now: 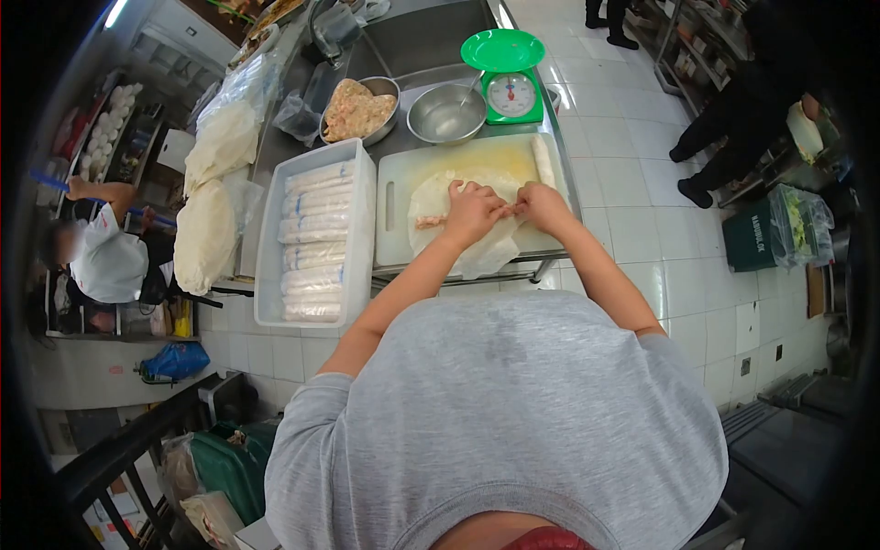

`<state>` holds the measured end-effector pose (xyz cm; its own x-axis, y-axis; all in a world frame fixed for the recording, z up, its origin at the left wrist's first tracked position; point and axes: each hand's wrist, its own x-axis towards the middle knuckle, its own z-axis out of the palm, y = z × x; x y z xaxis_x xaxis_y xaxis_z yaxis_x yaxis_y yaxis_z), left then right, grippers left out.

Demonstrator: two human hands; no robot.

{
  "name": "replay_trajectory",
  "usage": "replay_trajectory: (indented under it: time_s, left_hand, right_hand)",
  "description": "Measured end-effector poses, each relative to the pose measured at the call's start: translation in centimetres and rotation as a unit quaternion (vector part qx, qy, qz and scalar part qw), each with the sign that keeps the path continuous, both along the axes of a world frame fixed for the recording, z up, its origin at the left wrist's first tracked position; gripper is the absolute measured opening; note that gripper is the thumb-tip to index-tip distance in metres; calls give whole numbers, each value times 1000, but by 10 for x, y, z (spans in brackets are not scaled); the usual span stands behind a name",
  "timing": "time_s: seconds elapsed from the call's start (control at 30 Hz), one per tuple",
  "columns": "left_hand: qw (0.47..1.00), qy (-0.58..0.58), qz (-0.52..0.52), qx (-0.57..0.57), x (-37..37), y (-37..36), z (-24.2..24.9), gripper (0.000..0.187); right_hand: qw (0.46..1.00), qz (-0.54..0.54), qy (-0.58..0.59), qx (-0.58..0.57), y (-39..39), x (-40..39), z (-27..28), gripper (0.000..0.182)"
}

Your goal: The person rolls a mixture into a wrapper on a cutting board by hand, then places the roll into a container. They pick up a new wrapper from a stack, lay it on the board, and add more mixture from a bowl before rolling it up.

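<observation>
On a white cutting board lies a thin round spring roll wrapper, with a strip of minced meat filling across it. My left hand is over the strip's middle, its curled fingers pressed on the meat. At the strip's right end my right hand pinches the filling, close to the left fingertips. The fingers hide part of the meat. A rolled spring roll rests along the board's right edge. Left of the board, a plastic tub holds several wrapped packs of rolls.
Behind the board stand a bowl of minced meat, a metal bowl with a spoon, and a green scale. Stacked wrappers sit beyond the tub. A sink is at the back. Other people stand left and right.
</observation>
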<state>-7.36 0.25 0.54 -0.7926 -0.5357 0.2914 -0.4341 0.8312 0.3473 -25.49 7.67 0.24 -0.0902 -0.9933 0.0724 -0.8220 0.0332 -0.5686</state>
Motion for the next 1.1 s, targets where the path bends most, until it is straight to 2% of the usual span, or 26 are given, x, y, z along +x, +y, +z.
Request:
replay_trajectory:
  time_s: [0.13, 0.27, 0.37, 0.47, 0.57, 0.67, 0.77, 0.87, 0.97, 1.1]
  left_hand:
    - [1000, -17, -23, -6, -5, 1, -3, 21]
    - [998, -56, -7, -17, -6, 6, 6, 36]
    - [997, -46, 29, 45, 1, 6, 19, 53]
    - [996, -73, 38, -13, 19, -1, 14, 42]
    - [997, -67, 8, 31, 28, -6, 5, 28]
    - [999, -28, 10, 15, 26, -6, -5, 18]
    - [1000, -20, 5, 2, 25, -3, 0, 18]
    - [1000, -11, -11, -15, 20, -3, -2, 20]
    - [999, -29, -2, -39, 15, -4, -12, 26]
    - [999, -35, 9, -7, 26, -1, 6, 47]
  right_hand:
    - [1000, 5, 14, -2, 3, 3, -4, 13]
    - [998, -17, -44, -44, 5, -4, 8, 10]
    - [984, 92, -103, -109, 9, 5, 28, 11]
    - [983, 131, -74, -102, 4, 7, 3, 10]
    - [987, 122, -58, -89, 1, 7, -17, 16]
    - [987, 114, -56, -93, 2, 10, -15, 12]
    - [988, 113, -49, -94, 3, 11, -15, 12]
    - [990, 78, -105, -58, 10, 13, -6, 13]
    - [997, 57, -44, -35, 9, 15, 1, 17]
    - [993, 96, -31, -58, 5, 7, -11, 26]
